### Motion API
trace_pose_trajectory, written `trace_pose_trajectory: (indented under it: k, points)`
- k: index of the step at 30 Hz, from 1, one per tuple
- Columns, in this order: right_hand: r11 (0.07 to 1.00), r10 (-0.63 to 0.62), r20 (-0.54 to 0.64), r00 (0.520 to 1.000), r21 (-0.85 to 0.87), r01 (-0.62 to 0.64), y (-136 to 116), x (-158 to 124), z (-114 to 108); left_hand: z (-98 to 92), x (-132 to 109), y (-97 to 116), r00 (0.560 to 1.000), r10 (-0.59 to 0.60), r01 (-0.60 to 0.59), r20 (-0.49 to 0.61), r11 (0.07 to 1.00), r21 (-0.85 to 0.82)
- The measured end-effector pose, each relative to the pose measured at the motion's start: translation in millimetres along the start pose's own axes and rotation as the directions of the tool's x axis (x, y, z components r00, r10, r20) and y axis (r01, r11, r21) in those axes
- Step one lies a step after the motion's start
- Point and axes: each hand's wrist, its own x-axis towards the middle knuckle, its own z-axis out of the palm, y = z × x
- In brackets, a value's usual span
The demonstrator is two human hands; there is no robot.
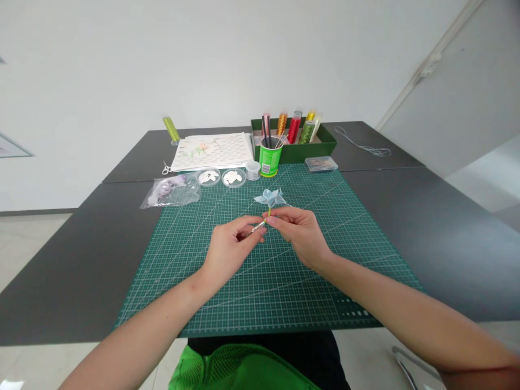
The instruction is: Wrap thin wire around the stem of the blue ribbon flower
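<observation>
A pale blue artificial flower [270,197] stands upright over the middle of the cutting mat [284,271], on a short yellow-green stem [268,212]. My right hand [298,230] is closed, with thumb and forefinger pinching this stem below the petals. From the left, my left hand [233,244] is closed around a thin silvery piece [258,226] that slants up to the stem's lower end. Whether that piece is a tool or bare wire I cannot tell. The fingertips of both hands nearly meet at the stem.
Behind the hands stand a green can [269,162] holding sticks, a green box [294,154] with thread spools, and a clear case [320,164]. Leftward lie two dishes of white pieces [233,177], a plastic bag [174,189], white sheets [211,151] and small scissors [166,169].
</observation>
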Motion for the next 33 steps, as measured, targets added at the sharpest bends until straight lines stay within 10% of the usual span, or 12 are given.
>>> trace_pose_trajectory:
  k: [26, 33]
  points:
    - [0.979, -0.111, 0.053, 0.992, -0.166, 0.118, 2, 2, -7, -10.7, 6, 10, 0.995, -0.086, 0.077, -0.041, 0.978, -0.196]
    - [0.674, -0.412, 0.277, 0.868, -0.548, 0.495, -9, -3, -15, -14.2, 5, 18, 0.994, -0.059, 0.046, -0.09, 0.988, -0.147]
